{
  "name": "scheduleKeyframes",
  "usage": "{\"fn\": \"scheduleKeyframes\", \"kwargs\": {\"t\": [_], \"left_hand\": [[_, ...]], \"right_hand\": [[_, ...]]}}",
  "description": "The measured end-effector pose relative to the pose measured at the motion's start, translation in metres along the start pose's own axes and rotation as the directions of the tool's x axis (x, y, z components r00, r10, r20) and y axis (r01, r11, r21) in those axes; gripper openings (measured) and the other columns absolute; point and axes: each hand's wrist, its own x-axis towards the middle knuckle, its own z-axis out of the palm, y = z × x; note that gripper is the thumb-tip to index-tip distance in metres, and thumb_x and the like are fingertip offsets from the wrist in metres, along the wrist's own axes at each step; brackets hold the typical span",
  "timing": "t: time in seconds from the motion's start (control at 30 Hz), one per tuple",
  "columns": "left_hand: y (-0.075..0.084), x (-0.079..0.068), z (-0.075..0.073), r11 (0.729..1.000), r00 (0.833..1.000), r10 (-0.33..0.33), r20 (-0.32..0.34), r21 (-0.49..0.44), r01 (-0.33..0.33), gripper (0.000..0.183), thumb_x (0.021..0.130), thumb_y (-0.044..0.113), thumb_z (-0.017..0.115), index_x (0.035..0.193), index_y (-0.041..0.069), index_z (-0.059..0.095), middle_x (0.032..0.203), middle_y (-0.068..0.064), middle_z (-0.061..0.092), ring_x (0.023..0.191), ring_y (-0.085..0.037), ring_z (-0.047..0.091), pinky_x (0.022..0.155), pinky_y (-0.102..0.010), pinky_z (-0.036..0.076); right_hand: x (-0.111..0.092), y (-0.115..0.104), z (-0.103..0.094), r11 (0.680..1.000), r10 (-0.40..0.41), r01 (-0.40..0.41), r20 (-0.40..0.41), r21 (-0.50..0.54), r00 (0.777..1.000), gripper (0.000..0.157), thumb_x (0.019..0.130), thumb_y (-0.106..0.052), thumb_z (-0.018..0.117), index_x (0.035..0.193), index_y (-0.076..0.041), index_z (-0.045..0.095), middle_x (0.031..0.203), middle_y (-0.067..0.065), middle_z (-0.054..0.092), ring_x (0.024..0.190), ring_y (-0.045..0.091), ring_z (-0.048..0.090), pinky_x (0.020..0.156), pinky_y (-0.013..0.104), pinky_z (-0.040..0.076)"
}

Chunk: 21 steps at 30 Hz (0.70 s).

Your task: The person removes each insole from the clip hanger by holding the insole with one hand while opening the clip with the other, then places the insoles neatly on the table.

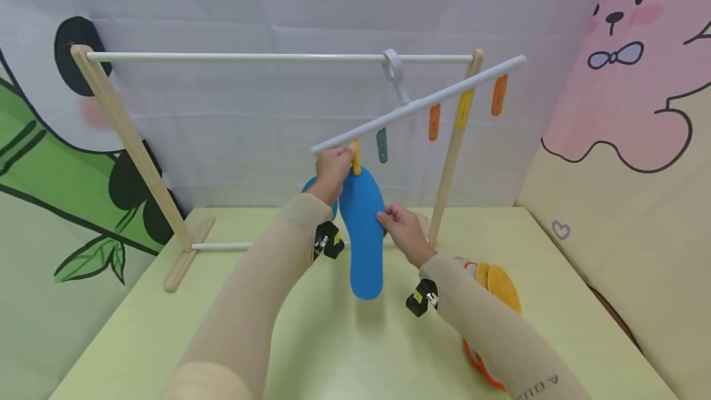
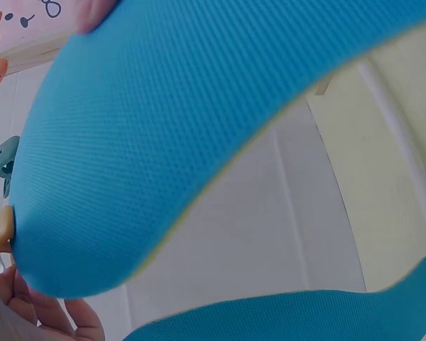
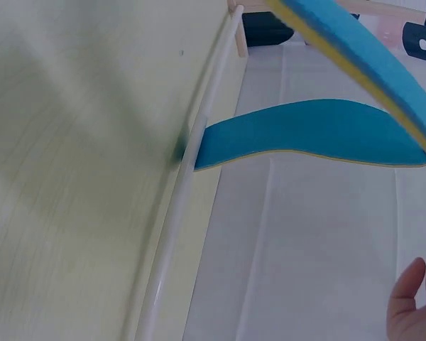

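Note:
In the head view, a blue insole [image 1: 363, 239] hangs toe up from a yellow clip [image 1: 357, 158] on a tilted white hanger [image 1: 422, 104]. My left hand [image 1: 332, 171] pinches that clip. With thumb and fingers, my right hand [image 1: 408, 232] holds the insole's right edge partway down. A second blue insole [image 3: 305, 135] hangs behind; the left arm mostly hides it in the head view. Up close in the left wrist view, the held insole [image 2: 149, 128] crosses the frame, with left fingers [image 2: 53, 312] by its end.
The hanger's hook [image 1: 392, 66] sits on the white rod [image 1: 239, 57] of a wooden stand [image 1: 130, 147]. Teal [image 1: 382, 144], orange [image 1: 434, 122] and yellow clips [image 1: 464, 110] hang farther right. Yellow insoles [image 1: 502, 286] and orange-trimmed items [image 1: 482, 366] lie on the table, partly behind my right sleeve.

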Motion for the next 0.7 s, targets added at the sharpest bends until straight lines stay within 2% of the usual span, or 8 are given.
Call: {"fn": "scheduleKeyframes", "kwargs": {"t": [0.2, 0.43, 0.6, 0.7], "left_hand": [[-0.0019, 0.0003, 0.0011, 1.0, 1.0, 0.013, -0.013, 0.012, -0.013, 0.032, 0.097, 0.025, 0.059, 0.104, -0.005, 0.068, 0.112, -0.015, 0.06, 0.093, -0.022, 0.05, 0.088, -0.036, 0.044], [-0.0028, 0.0009, 0.0025, 1.0, 1.0, 0.003, -0.003, -0.012, -0.003, 0.035, 0.097, 0.025, 0.059, 0.116, -0.003, 0.066, 0.12, -0.016, 0.06, 0.104, -0.024, 0.054, 0.095, -0.035, 0.044], [-0.0009, 0.0009, 0.0029, 1.0, 1.0, 0.003, -0.002, -0.015, -0.003, 0.035, 0.097, 0.025, 0.059, 0.118, -0.003, 0.065, 0.122, -0.016, 0.06, 0.108, -0.025, 0.055, 0.096, -0.035, 0.044], [0.0002, 0.0011, 0.0023, 1.0, 1.0, -0.001, -0.009, -0.006, 0.001, 0.034, 0.097, 0.024, 0.059, 0.118, -0.002, 0.066, 0.123, -0.015, 0.06, 0.11, -0.026, 0.054, 0.096, -0.036, 0.044]], "right_hand": [[-0.0044, -0.0024, 0.0016, 1.0, -0.01, 0.01, -0.015, 0.006, 1.0, 0.017, 0.098, -0.006, 0.052, 0.098, 0.01, 0.059, 0.071, 0.002, 0.058, 0.065, 0.013, 0.054, 0.067, 0.03, 0.048], [-0.006, 0.0017, 0.0002, 1.0, -0.003, 0.003, -0.029, -0.002, 1.0, 0.016, 0.098, -0.005, 0.053, 0.095, 0.01, 0.059, 0.069, 0.001, 0.057, 0.064, 0.012, 0.054, 0.069, 0.034, 0.048], [-0.0053, 0.0022, 0.0006, 1.0, -0.005, 0.006, -0.051, 0.017, 0.999, 0.017, 0.098, -0.005, 0.053, 0.096, 0.011, 0.06, 0.069, 0.001, 0.057, 0.063, 0.012, 0.054, 0.064, 0.026, 0.046], [-0.0049, 0.003, 0.0029, 0.999, -0.013, 0.015, -0.049, 0.038, 0.999, 0.018, 0.098, -0.004, 0.053, 0.098, 0.013, 0.059, 0.069, 0.001, 0.057, 0.062, 0.011, 0.053, 0.064, 0.025, 0.046]]}}
